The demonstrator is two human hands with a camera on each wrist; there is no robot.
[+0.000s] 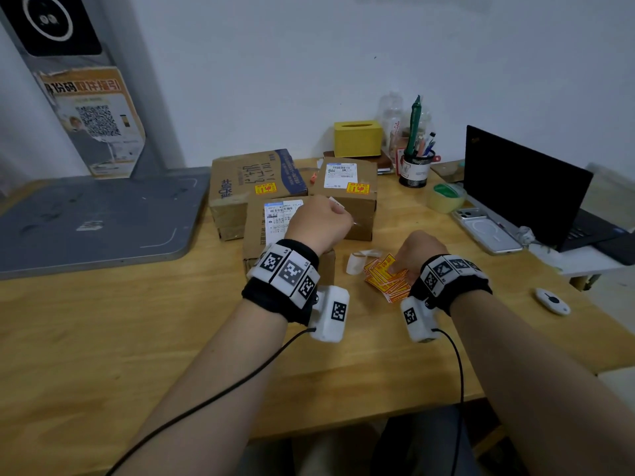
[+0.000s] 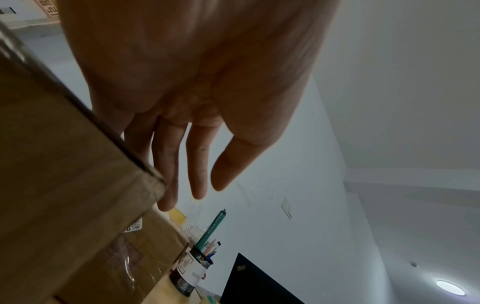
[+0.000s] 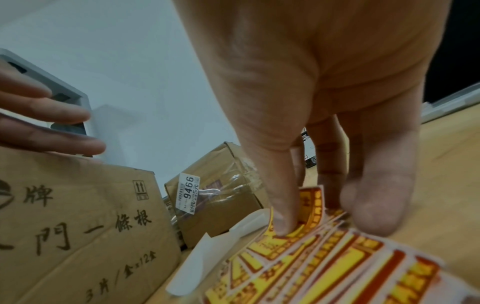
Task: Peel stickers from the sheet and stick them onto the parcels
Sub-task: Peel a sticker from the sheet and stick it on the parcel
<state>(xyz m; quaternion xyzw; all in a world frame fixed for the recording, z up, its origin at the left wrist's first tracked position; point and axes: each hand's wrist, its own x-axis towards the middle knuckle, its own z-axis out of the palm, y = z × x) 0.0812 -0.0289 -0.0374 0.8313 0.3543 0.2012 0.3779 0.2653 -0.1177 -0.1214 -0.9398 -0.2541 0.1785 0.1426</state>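
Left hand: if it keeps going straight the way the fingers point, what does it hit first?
Probably the right rear parcel. In the head view the left hand sits over the front parcel, aimed forward and right. The left wrist view shows straight fingers just past a box edge. Depth is unclear.

Soft, even indoor light falls across the wooden tabletop [image 1: 103,338], with only faint shadows. A round ceiling lamp [image 2: 450,287] glows at the wrist view's lower right. Wide lenses bend the edges. The left hand [image 2: 197,82] and right hand [image 3: 324,92] loom large and soft; the yellow stickers [image 3: 324,267] smear with blur.
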